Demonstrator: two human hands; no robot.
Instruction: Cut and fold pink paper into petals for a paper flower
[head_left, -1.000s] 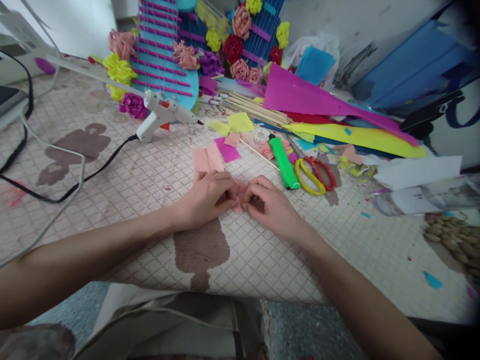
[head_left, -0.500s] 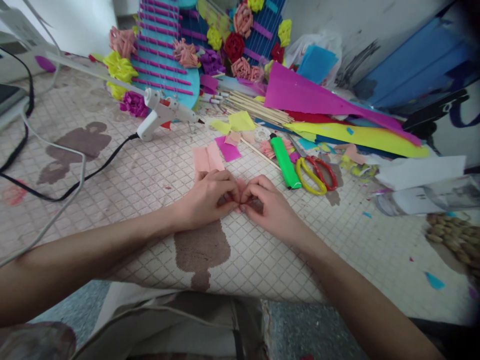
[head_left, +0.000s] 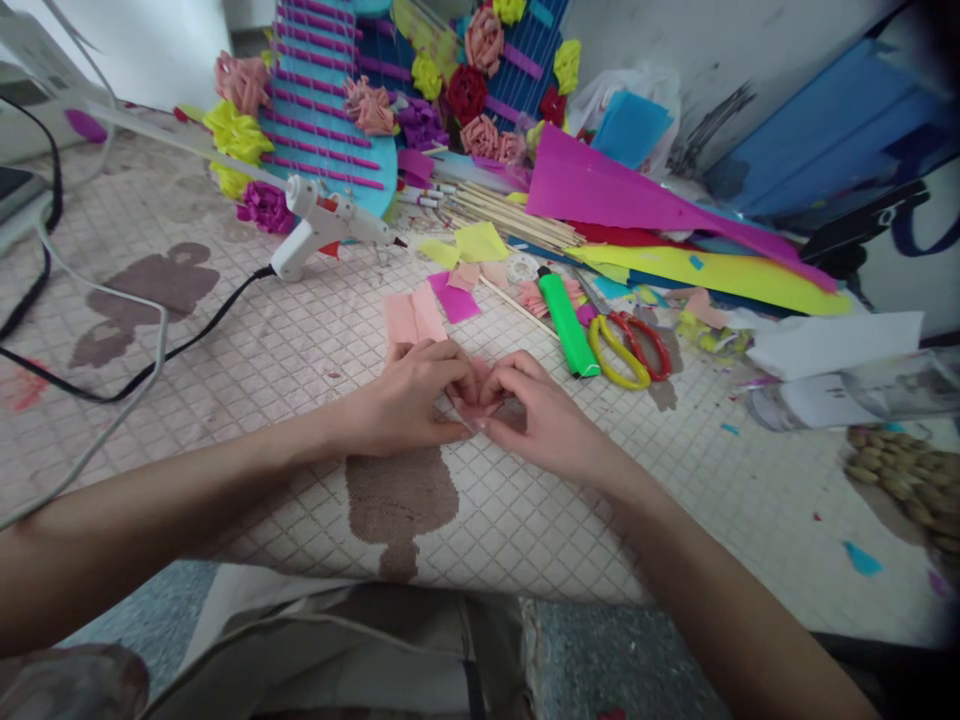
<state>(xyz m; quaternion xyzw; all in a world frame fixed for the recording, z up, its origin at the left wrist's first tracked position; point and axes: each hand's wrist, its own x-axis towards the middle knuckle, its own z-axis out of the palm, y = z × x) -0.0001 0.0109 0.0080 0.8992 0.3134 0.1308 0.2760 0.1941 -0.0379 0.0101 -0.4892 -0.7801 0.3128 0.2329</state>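
Both my hands meet over the near middle of the table, fingers bent around a small piece of pink paper (head_left: 472, 410). My left hand (head_left: 420, 395) grips its left side, and my right hand (head_left: 536, 410) pinches its right side. Much of the paper is hidden by my fingers. Just beyond my left hand lie pink paper pieces (head_left: 412, 315), with a magenta square (head_left: 454, 297) beside them. To the right of my hands are a green utility knife (head_left: 568, 325) and scissors (head_left: 628, 350) with one yellow and one red handle.
A white glue gun (head_left: 322, 225) with a black cord stands at the left back. Paper flowers (head_left: 266, 207) and a striped blue panel (head_left: 322, 110) are behind it. Wooden sticks (head_left: 517, 215), magenta sheets (head_left: 600, 190) and a clear container (head_left: 817, 400) lie farther right.
The fingertips have parted slightly at the near edge, and more of the pink paper shows between the thumbs. The hands have otherwise stayed in place.
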